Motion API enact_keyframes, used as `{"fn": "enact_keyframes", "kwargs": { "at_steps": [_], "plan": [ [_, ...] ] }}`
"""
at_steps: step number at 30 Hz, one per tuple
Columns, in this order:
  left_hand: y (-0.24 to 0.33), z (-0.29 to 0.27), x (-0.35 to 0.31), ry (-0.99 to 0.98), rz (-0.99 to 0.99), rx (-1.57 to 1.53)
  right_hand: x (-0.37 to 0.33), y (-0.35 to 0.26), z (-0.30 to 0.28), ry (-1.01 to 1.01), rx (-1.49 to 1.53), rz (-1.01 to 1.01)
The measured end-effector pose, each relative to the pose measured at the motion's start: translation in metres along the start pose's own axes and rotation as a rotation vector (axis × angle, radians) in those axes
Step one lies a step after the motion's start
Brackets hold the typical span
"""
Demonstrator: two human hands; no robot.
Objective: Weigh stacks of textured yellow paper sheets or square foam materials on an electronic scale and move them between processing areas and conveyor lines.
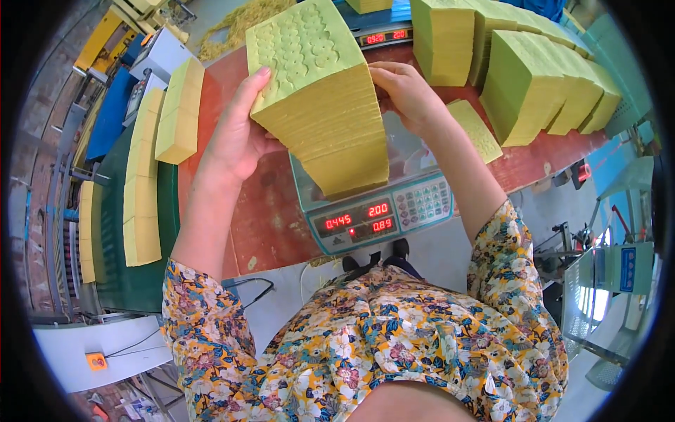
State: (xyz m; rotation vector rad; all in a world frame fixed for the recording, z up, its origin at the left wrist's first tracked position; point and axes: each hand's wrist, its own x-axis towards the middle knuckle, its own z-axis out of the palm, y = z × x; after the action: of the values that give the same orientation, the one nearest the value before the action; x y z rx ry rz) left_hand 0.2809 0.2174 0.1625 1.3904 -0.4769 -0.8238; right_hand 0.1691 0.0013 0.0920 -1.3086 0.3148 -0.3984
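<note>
A thick stack of yellow paper sheets [316, 105], its top sheet embossed with round coin-like patterns, is over a digital scale [373, 218] with a lit red display and a keypad. My left hand [242, 130] grips the stack's left side, thumb on the top edge and fingers partly hidden beneath. At the right side, my right hand [404, 91] has its fingers curled against the stack's edge, their tips hidden. The stack's lower part reaches down to the scale's platform; whether all its weight rests there I cannot tell.
More yellow paper stacks [527, 84] stand on the red table [271, 228] at the right. A second scale's display [383, 38] is at the back. Rows of yellow paper blocks [144, 176] lie along a green belt [112, 246] at the left. A loose yellow paper piece [474, 130] lies beside my right forearm.
</note>
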Motion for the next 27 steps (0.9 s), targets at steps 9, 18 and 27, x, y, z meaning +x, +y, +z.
{"fn": "enact_keyframes", "kwargs": {
  "at_steps": [9, 18, 27],
  "plan": [
    [-0.007, 0.001, -0.002, 0.073, 0.03, 0.158, -0.007, 0.009, 0.0, 0.096, -0.259, -0.093],
    [-0.088, -0.004, 0.042, 0.28, 0.211, -0.206, -0.009, 0.04, -0.006, 0.227, -0.11, -0.265],
    [-0.141, 0.003, 0.102, 0.021, 0.234, -0.646, 0.033, 0.061, -0.006, 0.022, 0.089, -0.304]
  ]
}}
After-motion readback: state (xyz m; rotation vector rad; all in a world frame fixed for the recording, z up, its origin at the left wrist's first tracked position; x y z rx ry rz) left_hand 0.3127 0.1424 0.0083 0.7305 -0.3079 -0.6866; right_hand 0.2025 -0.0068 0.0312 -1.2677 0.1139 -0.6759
